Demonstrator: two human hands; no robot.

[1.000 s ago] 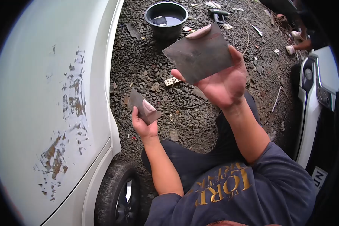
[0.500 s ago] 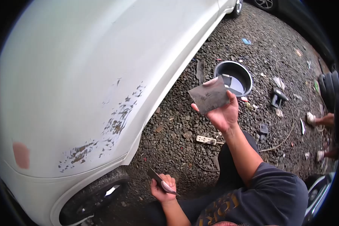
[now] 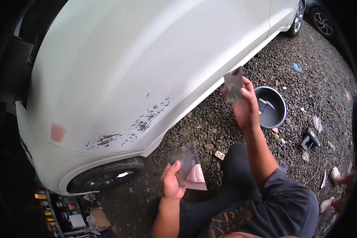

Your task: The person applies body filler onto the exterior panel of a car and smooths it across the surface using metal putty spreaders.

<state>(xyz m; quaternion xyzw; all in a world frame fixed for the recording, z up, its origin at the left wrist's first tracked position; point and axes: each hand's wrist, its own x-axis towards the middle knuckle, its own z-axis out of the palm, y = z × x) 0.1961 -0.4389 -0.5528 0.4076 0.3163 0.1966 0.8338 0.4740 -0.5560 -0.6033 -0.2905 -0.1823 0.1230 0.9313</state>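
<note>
My left hand (image 3: 171,183) is closed on the edge of a flat grey plate (image 3: 183,160) with a lump of pink putty (image 3: 196,173) on its lower right part. My right hand (image 3: 246,105), higher up near the car's lower side, grips another thin grey plate (image 3: 233,87), which looks smudged and is tilted upright. Left of both hands is the white car (image 3: 178,55). Its panel has a patch of chipped paint (image 3: 144,119) above the wheel arch, and a pinkish filled spot (image 3: 58,132) farther left. Neither plate touches the car.
A black basin (image 3: 283,113) with flat pieces inside stands on the gravel beyond my right forearm. A power tool (image 3: 310,139) and a white power strip (image 3: 219,155) lie on the ground. The car's wheel (image 3: 107,176) is at lower left, beside a crate of supplies (image 3: 69,212). Another person's feet (image 3: 335,175) are at right.
My left hand has risen and turned its plate, so the face with the pink putty shows. The plate in my right hand has turned and looks narrower. The view has shifted left.
</note>
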